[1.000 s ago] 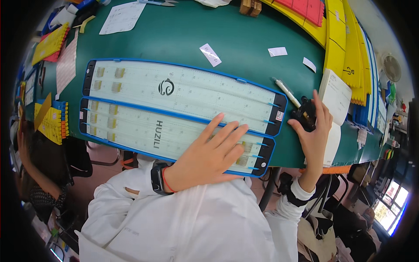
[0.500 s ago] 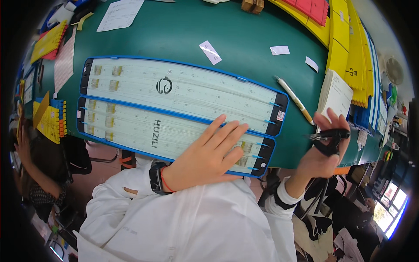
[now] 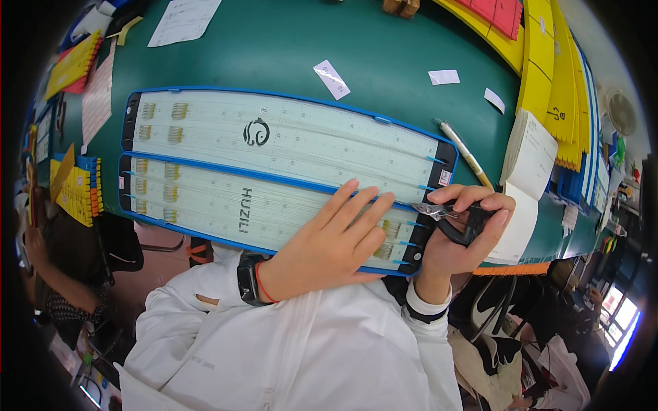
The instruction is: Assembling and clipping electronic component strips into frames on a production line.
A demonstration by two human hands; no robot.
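Observation:
A long blue-framed fishing-leader case (image 3: 308, 122) lies opened out into two pale halves on the table. Fine lines run along both halves, with small blue clips at the right end and short yellowish coils (image 3: 171, 172) near the left. My left hand (image 3: 329, 240) rests across the lower half, fingers stretched and holding nothing. Fingers of my right hand (image 3: 445, 257) are wrapped round black-handled scissors (image 3: 439, 211). Their silver tips point left, over the hinge side at the right end of the case, close to my left fingertips. Whether they touch a line is too small to tell.
An open notebook (image 3: 524, 178) lies right of the case, beside a pen (image 3: 466, 154). Paper slips (image 3: 332, 79) are scattered beyond it. Tall yellow boards (image 3: 538, 68) line the right edge; more yellow pieces (image 3: 74, 188) stand at left. Another person's arm (image 3: 55, 267) is at far left.
My right hand has come leftward with the scissors, from the table's right side to the case's right end, uncovering more of the notebook. My left hand has hardly moved.

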